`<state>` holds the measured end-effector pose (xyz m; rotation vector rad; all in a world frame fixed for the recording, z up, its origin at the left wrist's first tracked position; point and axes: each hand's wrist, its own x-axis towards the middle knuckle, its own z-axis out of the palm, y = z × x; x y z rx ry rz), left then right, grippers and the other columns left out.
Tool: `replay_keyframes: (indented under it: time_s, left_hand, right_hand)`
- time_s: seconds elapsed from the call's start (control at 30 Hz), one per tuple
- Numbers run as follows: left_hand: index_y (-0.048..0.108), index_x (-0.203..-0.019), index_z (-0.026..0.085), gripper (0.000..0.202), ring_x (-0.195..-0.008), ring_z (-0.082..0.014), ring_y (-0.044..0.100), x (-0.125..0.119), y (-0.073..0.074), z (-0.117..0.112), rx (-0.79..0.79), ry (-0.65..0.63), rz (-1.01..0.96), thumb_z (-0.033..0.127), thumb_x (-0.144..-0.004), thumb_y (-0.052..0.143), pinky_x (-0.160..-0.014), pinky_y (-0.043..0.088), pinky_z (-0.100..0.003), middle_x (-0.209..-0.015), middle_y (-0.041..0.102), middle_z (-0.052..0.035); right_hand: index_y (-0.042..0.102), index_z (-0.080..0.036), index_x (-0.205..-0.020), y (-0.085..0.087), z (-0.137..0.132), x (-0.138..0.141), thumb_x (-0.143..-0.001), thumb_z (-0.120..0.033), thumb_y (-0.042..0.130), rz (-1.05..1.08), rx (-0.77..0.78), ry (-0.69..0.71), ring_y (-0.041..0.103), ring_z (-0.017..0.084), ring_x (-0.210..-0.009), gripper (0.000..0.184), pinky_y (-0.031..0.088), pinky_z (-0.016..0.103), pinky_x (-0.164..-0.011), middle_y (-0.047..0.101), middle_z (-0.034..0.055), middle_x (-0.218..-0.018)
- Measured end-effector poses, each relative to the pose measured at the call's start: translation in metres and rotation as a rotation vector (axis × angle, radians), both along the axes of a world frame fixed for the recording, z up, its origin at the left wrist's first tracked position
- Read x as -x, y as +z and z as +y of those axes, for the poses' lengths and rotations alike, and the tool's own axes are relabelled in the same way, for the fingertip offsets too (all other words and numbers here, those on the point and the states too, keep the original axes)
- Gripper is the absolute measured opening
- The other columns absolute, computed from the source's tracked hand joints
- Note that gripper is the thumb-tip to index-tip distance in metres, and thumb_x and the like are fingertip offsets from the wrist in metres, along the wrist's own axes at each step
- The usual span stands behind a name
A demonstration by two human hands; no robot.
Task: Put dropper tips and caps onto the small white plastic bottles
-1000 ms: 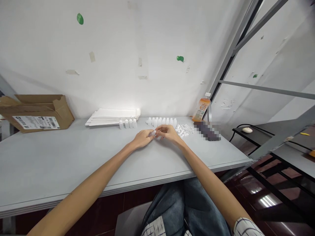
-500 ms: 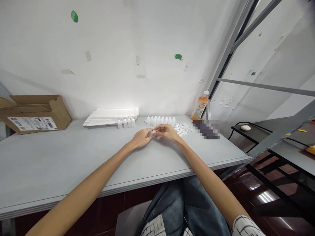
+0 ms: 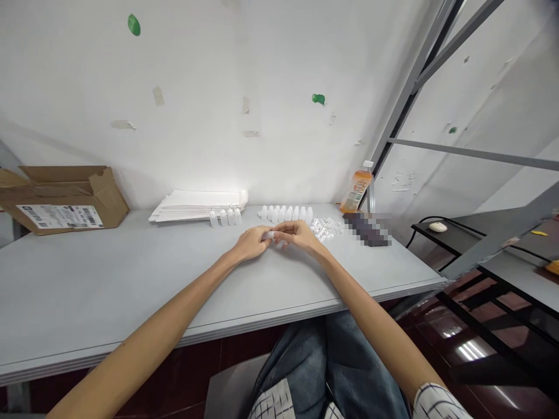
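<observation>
Head view shows me both hands closed on one small bottle (image 3: 267, 235) just above the surface (image 3: 131, 279), the left hand (image 3: 252, 243) gripping its body, the right hand (image 3: 299, 235) pinching its end, before the standing bottles (image 3: 286, 213).

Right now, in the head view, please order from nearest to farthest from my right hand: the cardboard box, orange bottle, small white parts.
1. Small white parts, just right of the right hand.
2. Orange bottle, farther right, near the wall.
3. Cardboard box, far left.
</observation>
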<state>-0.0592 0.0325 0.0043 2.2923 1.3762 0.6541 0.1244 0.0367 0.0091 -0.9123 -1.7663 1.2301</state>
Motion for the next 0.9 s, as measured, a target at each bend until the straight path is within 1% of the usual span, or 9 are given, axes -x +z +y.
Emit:
replay_keyframes:
  time_s: [0.17,0.27,0.33,0.47,0.67,0.9]
  left_hand:
    - [0.063,-0.120,0.024,0.044,-0.094,-0.0227,0.062,-0.0017,-0.0015,-0.0025,-0.023,-0.022,-0.025,0.047,-0.085,0.048,-0.082,0.047,-0.032,-0.118,0.065,-0.0053]
    - [0.062,-0.120,0.024,0.045,-0.088,-0.0215,0.062,-0.0023,-0.0031,-0.0028,-0.063,-0.001,0.033,0.050,-0.088,0.043,-0.077,0.045,-0.032,-0.115,0.065,-0.0053]
    - [0.062,-0.118,0.024,0.044,-0.084,-0.0207,0.061,-0.0020,-0.0042,-0.0020,-0.075,0.000,0.058,0.050,-0.090,0.039,-0.073,0.044,-0.032,-0.112,0.065,-0.0054]
    - [0.062,-0.114,0.023,0.042,-0.083,-0.0200,0.059,-0.0012,-0.0046,-0.0013,-0.077,-0.010,0.069,0.047,-0.092,0.037,-0.072,0.042,-0.031,-0.110,0.064,-0.0055]
    - [0.060,-0.109,0.019,0.037,-0.079,-0.0205,0.057,-0.0037,-0.0011,-0.0059,-0.157,0.013,0.173,0.042,-0.093,0.035,-0.067,0.040,-0.032,-0.096,0.060,-0.0066]
    - [0.057,-0.101,0.017,0.030,-0.079,-0.0208,0.057,-0.0049,-0.0023,-0.0067,-0.218,-0.020,0.219,0.036,-0.093,0.036,-0.068,0.043,-0.033,-0.099,0.056,-0.0080]
  right_hand:
    - [0.072,-0.013,-0.089,-0.0022,0.0029,-0.0010,-0.068,-0.041,0.074,0.021,-0.015,-0.022,0.066,0.019,-0.071,0.034,0.054,0.027,-0.053,0.070,0.0066,-0.074]
    - [0.072,-0.014,-0.088,-0.0039,0.0049,-0.0023,-0.069,-0.038,0.073,0.026,-0.012,-0.034,0.066,0.019,-0.071,0.031,0.054,0.027,-0.054,0.071,0.0065,-0.075]
    - [0.072,-0.013,-0.087,-0.0046,0.0055,-0.0032,-0.070,-0.036,0.071,0.028,-0.007,-0.030,0.067,0.020,-0.073,0.029,0.054,0.027,-0.054,0.071,0.0068,-0.075]
    - [0.072,-0.013,-0.087,-0.0051,0.0054,-0.0040,-0.070,-0.033,0.070,0.023,-0.005,-0.025,0.067,0.020,-0.074,0.026,0.054,0.026,-0.054,0.070,0.0066,-0.074]
    - [0.070,-0.013,-0.090,-0.0027,0.0017,-0.0015,-0.069,-0.032,0.071,0.019,-0.006,-0.025,0.068,0.020,-0.073,0.028,0.054,0.027,-0.054,0.070,0.0067,-0.074]
    - [0.068,-0.013,-0.085,-0.0004,-0.0006,0.0012,-0.067,-0.025,0.070,0.037,0.023,-0.031,0.065,0.016,-0.067,0.022,0.054,0.025,-0.053,0.069,0.0056,-0.077]
